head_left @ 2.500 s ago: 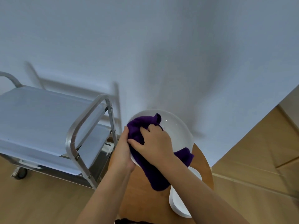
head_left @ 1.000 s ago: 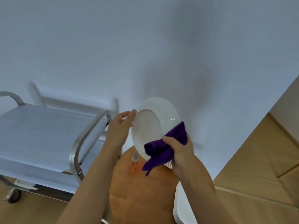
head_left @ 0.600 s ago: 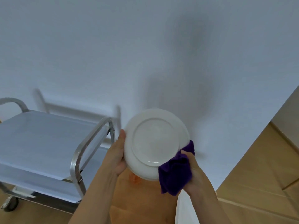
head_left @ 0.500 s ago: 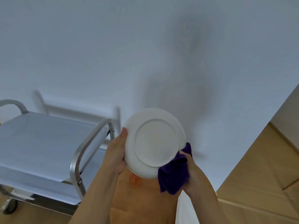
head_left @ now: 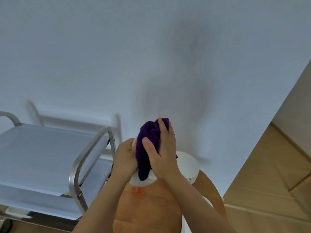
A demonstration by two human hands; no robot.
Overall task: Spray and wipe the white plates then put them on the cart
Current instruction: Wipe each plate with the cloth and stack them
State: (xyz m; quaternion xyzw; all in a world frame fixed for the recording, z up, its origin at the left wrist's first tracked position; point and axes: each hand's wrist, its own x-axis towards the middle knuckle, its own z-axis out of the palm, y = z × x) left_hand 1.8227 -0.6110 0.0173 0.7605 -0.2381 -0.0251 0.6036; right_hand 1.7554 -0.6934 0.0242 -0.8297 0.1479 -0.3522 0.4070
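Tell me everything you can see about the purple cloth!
The purple cloth is deep violet and looks soft and fuzzy, like a towel. It is bunched up, not spread flat, with one end hanging down. The right hand presses it with flat fingers against a white plate held up in the air. The left hand holds the plate's edge right beside the cloth. Most of the plate is hidden behind it.

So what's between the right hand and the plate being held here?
In the head view, the purple cloth lies between them: the right hand presses it flat against the plate, which the left hand grips.
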